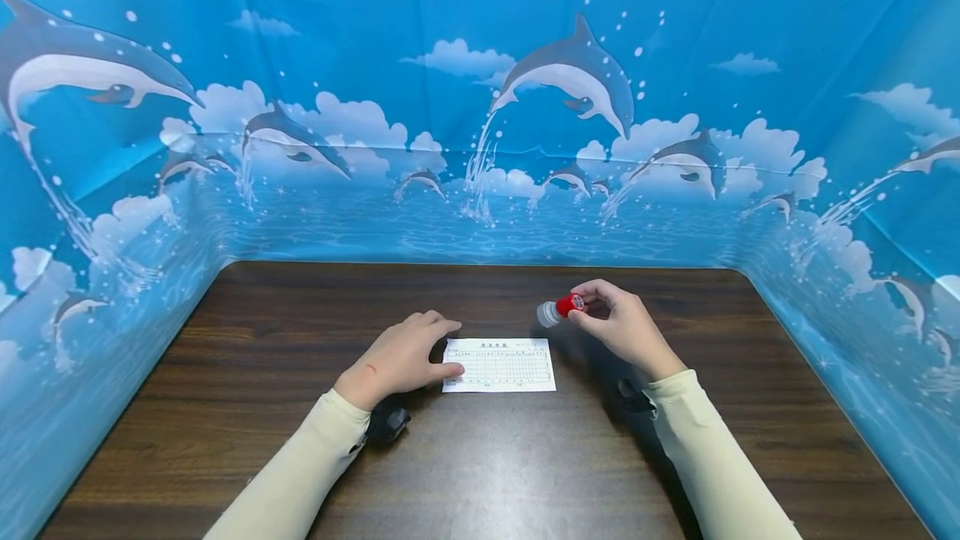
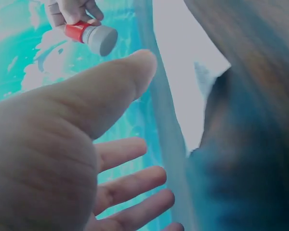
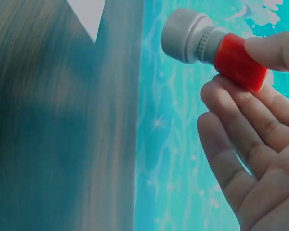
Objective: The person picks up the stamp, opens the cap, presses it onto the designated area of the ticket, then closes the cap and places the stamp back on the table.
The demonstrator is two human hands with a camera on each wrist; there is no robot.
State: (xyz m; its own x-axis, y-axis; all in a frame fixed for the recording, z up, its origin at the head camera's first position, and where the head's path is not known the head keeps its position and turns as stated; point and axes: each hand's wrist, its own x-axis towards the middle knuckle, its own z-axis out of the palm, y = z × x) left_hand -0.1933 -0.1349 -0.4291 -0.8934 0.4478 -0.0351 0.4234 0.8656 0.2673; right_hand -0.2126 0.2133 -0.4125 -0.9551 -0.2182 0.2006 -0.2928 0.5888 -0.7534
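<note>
- Looking from the head view, you have the red-and-grey stamp [image 1: 558,309] by its red end in your right hand [image 1: 622,327], off the table [image 1: 480,457], near the far right corner of the printed paper slip [image 1: 510,369]. Your left hand [image 1: 408,357] is at the slip's left edge, gripping nothing, thumb over the paper; you cannot tell how firmly it presses. The slip should be light and apt to slide or crease, so a flat fingertip near its edge suits it.
- In the left wrist view, your thumb and fingers are spread apart; the stamp's grey end shows beyond the thumb.
- In the right wrist view, your thumb and fingers pinch the red part. The stamp looks light, stiff and smooth, and might twist in a loose hold; the red section seems the best place to grasp.
</note>
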